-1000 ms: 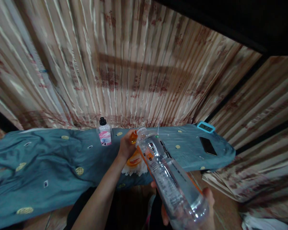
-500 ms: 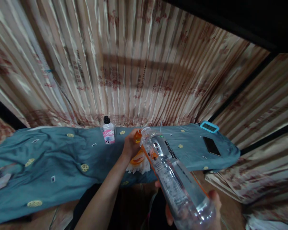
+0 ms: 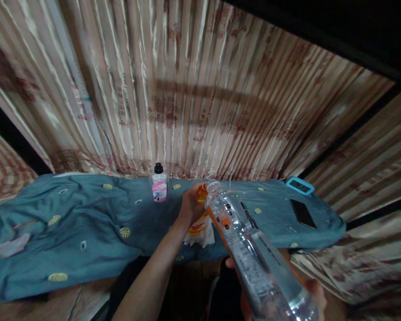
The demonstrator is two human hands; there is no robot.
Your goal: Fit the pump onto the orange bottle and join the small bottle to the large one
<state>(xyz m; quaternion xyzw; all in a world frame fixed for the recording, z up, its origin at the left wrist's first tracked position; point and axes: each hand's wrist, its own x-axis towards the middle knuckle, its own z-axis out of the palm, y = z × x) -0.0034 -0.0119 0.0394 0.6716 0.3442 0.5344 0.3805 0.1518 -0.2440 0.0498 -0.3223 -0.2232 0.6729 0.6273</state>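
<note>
My right hand [image 3: 316, 295] grips a large clear plastic bottle [image 3: 254, 243] with an orange-edged label near its base. The bottle is tilted, its open mouth pointing up and to the left, toward my left hand. Closed round a small orange see-through container [image 3: 202, 192], my left hand [image 3: 189, 203] is beside the bottle's mouth. Container and mouth overlap in view, and I cannot tell whether they touch. Below my left hand lies a white frilled cloth [image 3: 200, 234] with an orange print, partly hidden by the forearm and bottle.
A clear bottle with a black cap and pink label [image 3: 159, 189] stands on the blue-green sheet [image 3: 96, 214]. To the right are a blue-framed device [image 3: 300, 185] and a dark phone [image 3: 302, 213]. A pale curtain [image 3: 194, 89] hangs behind; dark bars frame the sides.
The whole scene has shifted slightly right in view as the head turned. Both hands keep their holds, with the bottle's mouth still beside the orange container.
</note>
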